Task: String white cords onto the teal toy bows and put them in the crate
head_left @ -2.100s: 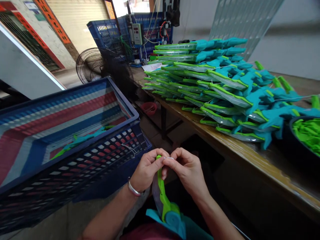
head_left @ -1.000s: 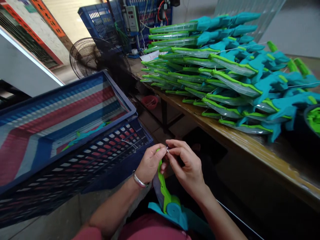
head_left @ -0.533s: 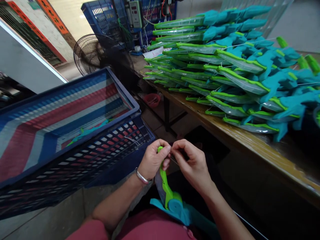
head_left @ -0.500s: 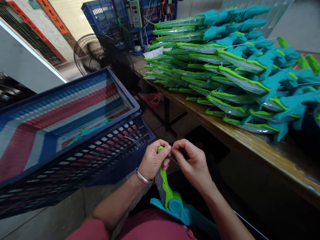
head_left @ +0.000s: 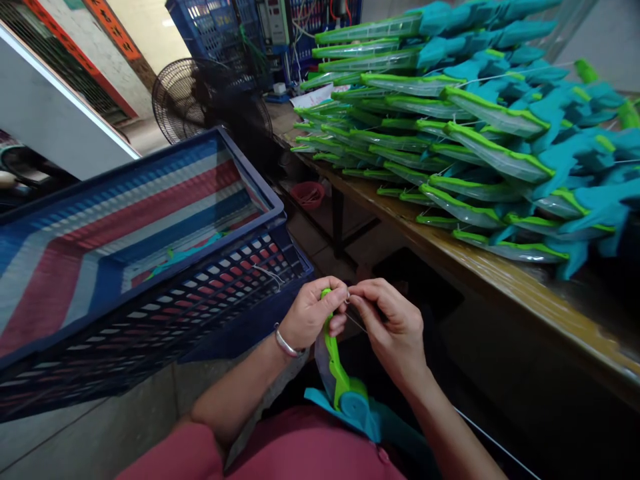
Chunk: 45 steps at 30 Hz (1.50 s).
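My left hand [head_left: 315, 313] is closed around the bright green tip of a plastic toy bow [head_left: 334, 363]. The bow has a green limb with a clear part along it and a teal middle, which rests at my lap against the shirt. Facing it, my right hand [head_left: 393, 323] pinches a thin white string [head_left: 356, 323] between thumb and fingertips. A small loop of the string shows between the two hands, close to the green tip. Where the string meets the tip is covered by my left fingers.
Many similar bows [head_left: 495, 157] are piled on a wooden table [head_left: 480, 283] at the right. To the left stands a blue crate [head_left: 280, 207] with a striped liner and a teal-green piece inside. A fan [head_left: 185, 100] and a red bowl [head_left: 307, 195] are behind.
The view has shifted slightly. My right fingers have changed their pinch on the string, and a small loop now shows by the left fingertips. The left hand keeps its hold on the bow.
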Motion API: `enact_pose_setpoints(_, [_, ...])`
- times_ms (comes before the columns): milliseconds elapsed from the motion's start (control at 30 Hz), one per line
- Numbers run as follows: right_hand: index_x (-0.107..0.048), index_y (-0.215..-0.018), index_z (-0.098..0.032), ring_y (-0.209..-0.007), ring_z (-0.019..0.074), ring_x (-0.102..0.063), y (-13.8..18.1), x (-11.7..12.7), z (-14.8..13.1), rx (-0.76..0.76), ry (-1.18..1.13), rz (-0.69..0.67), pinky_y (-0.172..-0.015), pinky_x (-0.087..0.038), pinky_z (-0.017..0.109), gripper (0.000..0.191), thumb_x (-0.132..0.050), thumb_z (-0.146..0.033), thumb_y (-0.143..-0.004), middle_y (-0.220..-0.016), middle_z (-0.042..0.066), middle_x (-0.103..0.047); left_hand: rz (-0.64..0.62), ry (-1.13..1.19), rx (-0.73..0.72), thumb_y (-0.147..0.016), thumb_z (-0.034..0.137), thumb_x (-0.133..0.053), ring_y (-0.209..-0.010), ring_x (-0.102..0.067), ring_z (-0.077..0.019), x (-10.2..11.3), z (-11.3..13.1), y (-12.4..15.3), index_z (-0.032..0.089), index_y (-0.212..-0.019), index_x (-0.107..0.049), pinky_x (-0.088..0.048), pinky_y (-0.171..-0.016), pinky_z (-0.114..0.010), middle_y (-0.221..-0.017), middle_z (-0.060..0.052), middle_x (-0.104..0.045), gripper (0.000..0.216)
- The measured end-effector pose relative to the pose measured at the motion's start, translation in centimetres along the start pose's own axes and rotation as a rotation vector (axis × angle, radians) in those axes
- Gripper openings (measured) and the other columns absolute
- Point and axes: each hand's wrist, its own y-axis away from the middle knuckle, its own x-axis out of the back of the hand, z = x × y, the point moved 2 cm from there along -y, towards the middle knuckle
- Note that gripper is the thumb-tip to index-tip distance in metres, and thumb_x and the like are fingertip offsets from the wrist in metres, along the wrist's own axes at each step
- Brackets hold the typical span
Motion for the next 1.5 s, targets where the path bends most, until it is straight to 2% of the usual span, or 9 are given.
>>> enact_pose_setpoints(167, [-0.065, -0.095, -0.020, -0.082, 0.0116, -0.062, 0.1, 0.2, 0.0, 0.011, 0.015, -0.002, -0.072, -0.050, 0.025, 0.013, -0.060, -0.007, -0.096, -0.089, 0.001, -0.065, -0.002, 0.008, 0.018, -0.088, 0.039, -0.073, -0.045, -0.048, -0.0036, -0.1, -0.1, -0.1, 0.015, -0.083, -0.057, -0.042, -0.039, -0.015, -0.071, 0.005, -0.053, 0.029])
enact_pose_setpoints(500, [-0.051, -0.090, -0.021, -0.077, 0.0155, -0.056, 0.4, -0.6, 0.2, 0.081, 0.214, -0.021, -0.070, -0.046, 0.030, 0.013, -0.049, -0.013, -0.100, -0.084, 0.002, -0.058, 0.014, -0.068, 0.019, -0.088, 0.048, -0.070, -0.041, -0.043, -0.0041, 0.1, -0.5, -0.3, 0.016, -0.081, -0.054, -0.039, -0.038, -0.016, -0.063, 0.006, -0.051, 0.036])
enact_pose_setpoints(867, [-0.057, -0.086, -0.020, -0.077, 0.0133, -0.060, 0.6, -0.6, 0.2, -0.083, 0.016, 0.024, -0.070, -0.049, 0.027, 0.010, -0.056, -0.014, -0.095, -0.086, 0.002, -0.060, -0.021, -0.035, -0.005, -0.092, 0.045, -0.067, -0.041, -0.041, -0.0052, 0.0, -0.6, -0.3, 0.017, -0.079, -0.053, -0.038, -0.039, -0.015, -0.054, 0.007, -0.046, 0.034])
enact_pose_setpoints(1033, [-0.056, -0.090, -0.021, -0.063, 0.0111, -0.065, 1.1, -1.2, 0.9, -0.359, -0.354, 0.042, -0.054, -0.057, 0.023, 0.009, -0.057, -0.025, -0.097, -0.095, 0.003, -0.065, -0.013, -0.005, 0.017, -0.092, 0.047, -0.067, -0.044, -0.042, -0.0049, 0.1, -0.8, -0.3, 0.017, -0.077, -0.051, -0.038, -0.039, -0.016, -0.062, 0.006, -0.047, 0.037])
enact_pose_setpoints(1100, [-0.056, -0.089, -0.021, -0.064, 0.0121, -0.067, 1.2, -1.2, 0.8, -0.402, -0.439, 0.062, -0.053, -0.059, 0.023, 0.011, -0.058, -0.028, -0.097, -0.096, 0.004, -0.066, -0.006, 0.007, 0.027, -0.091, 0.047, -0.068, -0.045, -0.042, -0.0045, 0.1, -0.8, -0.4, 0.017, -0.077, -0.050, -0.039, -0.039, -0.016, -0.067, 0.005, -0.047, 0.037])
enact_pose_setpoints(1233, [-0.058, -0.086, -0.021, -0.071, 0.0136, -0.068, 1.2, -0.9, 0.6, -0.367, -0.384, 0.129, -0.060, -0.061, 0.025, 0.011, -0.059, -0.027, -0.095, -0.093, 0.005, -0.068, -0.018, 0.021, 0.027, -0.091, 0.046, -0.068, -0.046, -0.041, -0.0043, 0.0, -0.8, -0.4, 0.017, -0.076, -0.050, -0.038, -0.040, -0.015, -0.068, 0.005, -0.047, 0.037])
enact_pose_setpoints(1333, [-0.057, -0.086, -0.021, -0.074, 0.0145, -0.067, 1.4, -0.8, 0.6, -0.320, -0.314, 0.116, -0.063, -0.060, 0.027, 0.012, -0.059, -0.027, -0.095, -0.095, 0.005, -0.066, -0.021, 0.005, 0.028, -0.091, 0.048, -0.067, -0.044, -0.040, -0.0050, -0.1, -0.9, -0.4, 0.018, -0.076, -0.050, -0.037, -0.039, -0.016, -0.062, 0.006, -0.046, 0.038])
enact_pose_setpoints(1400, [-0.058, -0.095, -0.021, -0.077, 0.0149, -0.066, 1.6, -0.8, 0.7, -0.283, -0.226, 0.096, -0.067, -0.059, 0.028, 0.008, -0.064, -0.026, -0.093, -0.096, 0.004, -0.065, -0.022, -0.019, 0.027, -0.092, 0.049, -0.066, -0.042, -0.039, -0.0059, -0.2, -1.0, -0.4, 0.018, -0.077, -0.051, -0.036, -0.039, -0.016, -0.056, 0.006, -0.045, 0.038])
enact_pose_setpoints(1500, [-0.061, -0.108, -0.023, -0.076, 0.0139, -0.063, 1.5, -0.8, 0.8, -0.228, -0.112, 0.052, -0.069, -0.055, 0.027, 0.019, -0.069, -0.025, -0.091, -0.089, 0.001, -0.063, -0.002, -0.040, 0.027, -0.091, 0.049, -0.066, -0.041, -0.040, -0.0064, -0.2, -1.0, -0.4, 0.018, -0.078, -0.051, -0.035, -0.038, -0.016, -0.054, 0.007, -0.047, 0.037])
